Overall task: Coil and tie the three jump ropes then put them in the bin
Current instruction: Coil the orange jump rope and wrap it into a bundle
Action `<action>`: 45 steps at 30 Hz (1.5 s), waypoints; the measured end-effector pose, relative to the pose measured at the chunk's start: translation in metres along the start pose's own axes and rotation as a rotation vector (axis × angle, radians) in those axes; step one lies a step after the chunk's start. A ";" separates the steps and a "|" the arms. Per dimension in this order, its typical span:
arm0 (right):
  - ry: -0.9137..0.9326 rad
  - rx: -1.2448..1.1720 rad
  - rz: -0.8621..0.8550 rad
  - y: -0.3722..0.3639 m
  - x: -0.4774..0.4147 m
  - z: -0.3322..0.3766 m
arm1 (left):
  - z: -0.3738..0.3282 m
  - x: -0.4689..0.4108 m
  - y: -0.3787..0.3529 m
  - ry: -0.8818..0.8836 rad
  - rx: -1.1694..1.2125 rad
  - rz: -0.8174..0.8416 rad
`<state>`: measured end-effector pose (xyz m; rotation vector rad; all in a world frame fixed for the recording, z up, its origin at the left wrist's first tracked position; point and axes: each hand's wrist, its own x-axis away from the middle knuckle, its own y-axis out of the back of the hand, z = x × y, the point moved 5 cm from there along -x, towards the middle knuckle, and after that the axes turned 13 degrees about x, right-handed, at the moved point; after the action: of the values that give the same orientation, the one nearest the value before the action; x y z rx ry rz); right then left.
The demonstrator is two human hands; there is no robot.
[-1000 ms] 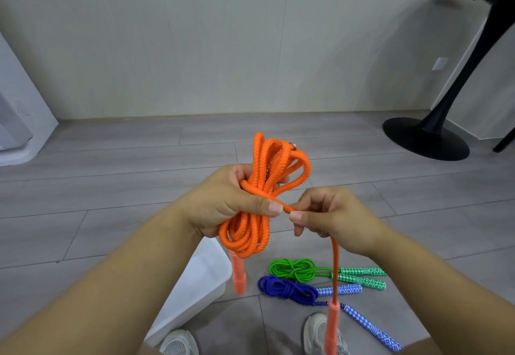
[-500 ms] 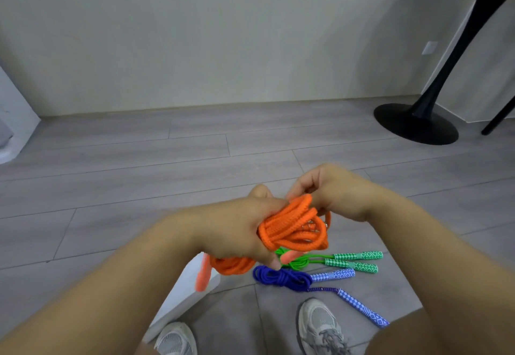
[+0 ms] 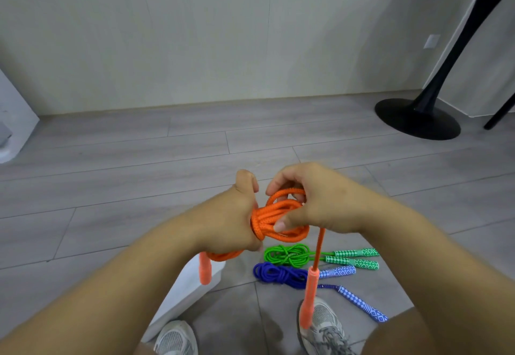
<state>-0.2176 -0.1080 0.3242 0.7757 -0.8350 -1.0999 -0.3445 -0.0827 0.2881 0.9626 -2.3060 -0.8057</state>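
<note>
An orange jump rope [image 3: 274,215] is bundled in a coil between my hands, held sideways above the floor. My left hand [image 3: 232,215] grips the coil's left end. My right hand [image 3: 309,201] curls its fingers and thumb round the right end. One orange handle [image 3: 204,269] hangs below my left hand, the other [image 3: 309,299] dangles on a strand under my right hand. A coiled green rope [image 3: 288,254] and a coiled blue rope [image 3: 278,274] lie on the floor below. The white bin [image 3: 184,293] shows beneath my left forearm, mostly hidden.
My two grey shoes [image 3: 323,324] stand at the bottom edge by the blue rope's handles. A black pedestal table base [image 3: 416,118] sits at the far right. A white object [image 3: 11,131] is at the left wall. Grey plank floor spreads ahead.
The coil has turned from upright to sideways. My right hand moved from pinching the loose strand to gripping the coil's right end; one handle now hangs free beneath it.
</note>
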 end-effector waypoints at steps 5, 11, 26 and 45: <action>-0.004 0.028 -0.116 0.004 0.004 0.003 | 0.000 0.001 0.015 0.005 -0.050 -0.156; 0.008 0.055 -0.135 0.001 0.006 0.007 | 0.008 0.003 0.010 -0.004 0.141 -0.009; 0.242 -0.015 -0.373 -0.002 0.006 0.020 | 0.006 0.002 0.021 0.066 0.526 -0.155; 0.127 -0.328 -0.520 0.010 0.022 0.002 | 0.002 0.008 0.030 0.003 1.273 -0.245</action>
<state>-0.2099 -0.1270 0.3376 0.7930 -0.3310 -1.5824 -0.3646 -0.0711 0.3086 1.7126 -2.6175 0.7672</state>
